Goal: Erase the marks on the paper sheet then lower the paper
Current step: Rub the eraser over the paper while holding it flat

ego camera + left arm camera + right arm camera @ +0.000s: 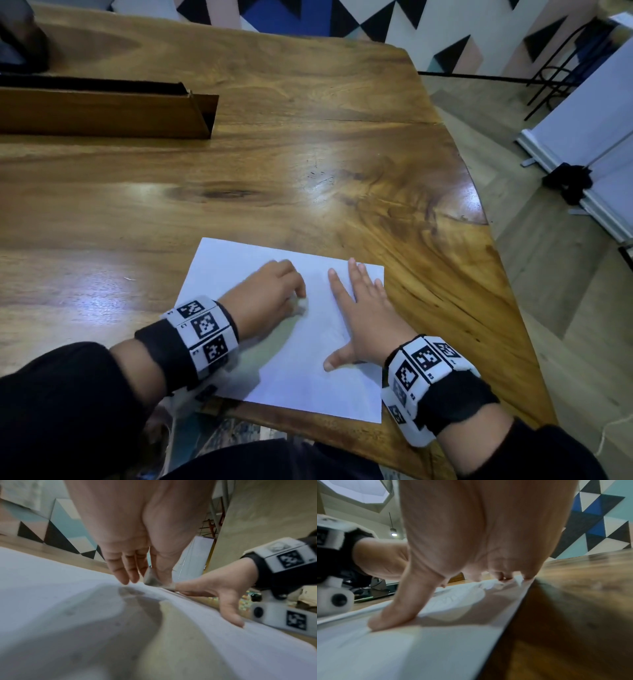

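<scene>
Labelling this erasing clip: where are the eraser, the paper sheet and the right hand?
eraser (151, 579), left wrist view, its grey worn face.
paper sheet (308, 387), head view, bare near part.
right hand (368, 308), head view, its back.

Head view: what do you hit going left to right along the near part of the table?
Left wristband → left hand, pinching a small grey eraser on the paper sheet → right hand, flat on the sheet → right wristband → bare table edge.

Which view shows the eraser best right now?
The left wrist view: the grey eraser is pinched between the left hand fingers and thumb, its tip on the paper sheet. In the head view only a small blurred bit shows under that hand. The right wrist view hides it.
</scene>
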The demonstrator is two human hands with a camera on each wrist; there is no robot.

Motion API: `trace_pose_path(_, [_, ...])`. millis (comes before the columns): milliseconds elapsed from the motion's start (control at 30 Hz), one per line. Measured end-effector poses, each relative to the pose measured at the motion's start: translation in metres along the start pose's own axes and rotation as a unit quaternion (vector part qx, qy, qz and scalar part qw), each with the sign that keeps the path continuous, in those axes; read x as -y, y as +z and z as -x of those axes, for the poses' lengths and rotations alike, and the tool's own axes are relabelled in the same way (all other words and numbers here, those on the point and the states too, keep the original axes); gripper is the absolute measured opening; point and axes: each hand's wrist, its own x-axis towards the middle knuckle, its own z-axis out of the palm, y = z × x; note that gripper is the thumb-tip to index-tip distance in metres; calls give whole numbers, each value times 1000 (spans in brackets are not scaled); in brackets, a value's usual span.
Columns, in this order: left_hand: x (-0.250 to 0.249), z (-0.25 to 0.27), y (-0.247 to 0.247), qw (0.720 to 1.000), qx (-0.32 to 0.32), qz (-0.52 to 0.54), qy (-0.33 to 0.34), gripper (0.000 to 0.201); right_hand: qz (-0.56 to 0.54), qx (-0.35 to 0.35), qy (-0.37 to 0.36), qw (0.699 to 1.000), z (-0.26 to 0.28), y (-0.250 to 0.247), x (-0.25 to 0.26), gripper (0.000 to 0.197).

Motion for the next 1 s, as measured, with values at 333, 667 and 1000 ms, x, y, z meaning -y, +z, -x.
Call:
trace_pose_path(333, [37,27,4,999,9,3,-35,17,-47,3,25,999,0,0,0,138])
trace_pose_path(667, [2,-11,-16,997,-4,-42,-66,19,-50,-22,-5,998,0,-3,13,137])
trace_pose_path(1000, [-9,-34,-11,997,44,1,-56,9,-39,-29,-12,999,1,-5,13,132])
